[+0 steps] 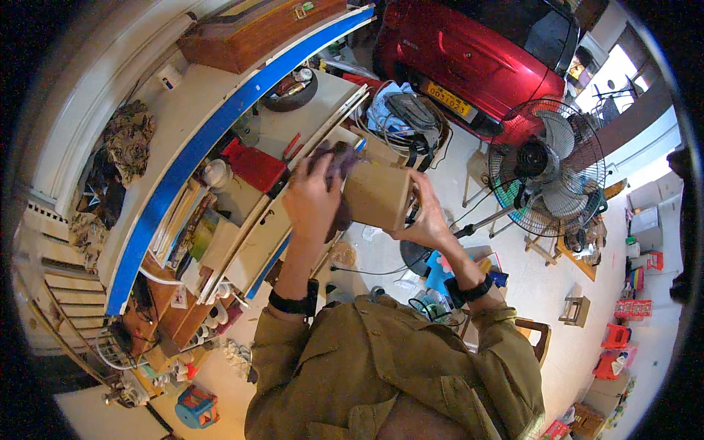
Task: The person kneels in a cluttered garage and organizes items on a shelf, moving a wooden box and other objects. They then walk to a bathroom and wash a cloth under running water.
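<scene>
A tan, boxy block (375, 194) with flat faces and straight edges is held up in front of the person's chest; whether it is wood or cardboard I cannot tell. The right hand (427, 216) grips its right end, fingers curled around the edge. The left hand (314, 198) is closed on a soft, dark purple cloth (339, 163) bunched against the block's left side. To the left, a pale shelf (165, 191) with a smooth blue edge curves past, a glossy red box (253, 167) beyond it. Farther off lie looped cables (381, 136); a fan (546, 165) with a round wire cage stands right, near a shiny red car (477, 62).
</scene>
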{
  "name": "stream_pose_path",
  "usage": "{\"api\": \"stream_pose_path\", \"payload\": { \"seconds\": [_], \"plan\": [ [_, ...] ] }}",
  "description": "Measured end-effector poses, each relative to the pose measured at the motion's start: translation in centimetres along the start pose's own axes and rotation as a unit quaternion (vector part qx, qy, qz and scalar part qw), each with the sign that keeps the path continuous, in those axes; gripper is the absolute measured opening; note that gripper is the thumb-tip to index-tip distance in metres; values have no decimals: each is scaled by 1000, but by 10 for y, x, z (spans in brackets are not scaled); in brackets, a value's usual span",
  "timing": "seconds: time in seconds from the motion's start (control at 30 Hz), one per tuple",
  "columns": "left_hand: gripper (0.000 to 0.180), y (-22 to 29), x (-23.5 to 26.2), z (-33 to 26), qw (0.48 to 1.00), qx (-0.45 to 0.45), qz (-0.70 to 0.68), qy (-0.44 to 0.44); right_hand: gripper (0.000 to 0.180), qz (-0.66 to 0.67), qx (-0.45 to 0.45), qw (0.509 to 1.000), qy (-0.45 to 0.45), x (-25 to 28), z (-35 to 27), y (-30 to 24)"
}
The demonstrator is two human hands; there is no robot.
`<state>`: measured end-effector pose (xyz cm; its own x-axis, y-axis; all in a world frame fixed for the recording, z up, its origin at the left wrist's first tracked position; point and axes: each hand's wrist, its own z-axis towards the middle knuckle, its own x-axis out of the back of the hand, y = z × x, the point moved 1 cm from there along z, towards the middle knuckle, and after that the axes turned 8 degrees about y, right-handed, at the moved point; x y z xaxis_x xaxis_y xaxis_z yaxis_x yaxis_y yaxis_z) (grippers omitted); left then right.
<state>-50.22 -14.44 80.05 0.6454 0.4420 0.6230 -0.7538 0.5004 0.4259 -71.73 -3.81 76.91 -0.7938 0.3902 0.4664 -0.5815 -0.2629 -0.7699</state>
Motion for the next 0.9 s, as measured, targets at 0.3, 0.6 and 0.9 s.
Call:
{"api": "stream_pose_path", "payload": {
  "seconds": [0.3,0.6,0.9],
  "plan": [
    [32,-84,31,-49,969,180,-161,-42,121,144,-48,988,32,26,21,-22],
    [34,-85,69,-89,892,326,-315,-10,90,417,-254,871,49,13,39,-27],
    [33,-126,69,-122,864,356,-354,40,67,459,-270,845,51,10,60,-19]
  ]
}}
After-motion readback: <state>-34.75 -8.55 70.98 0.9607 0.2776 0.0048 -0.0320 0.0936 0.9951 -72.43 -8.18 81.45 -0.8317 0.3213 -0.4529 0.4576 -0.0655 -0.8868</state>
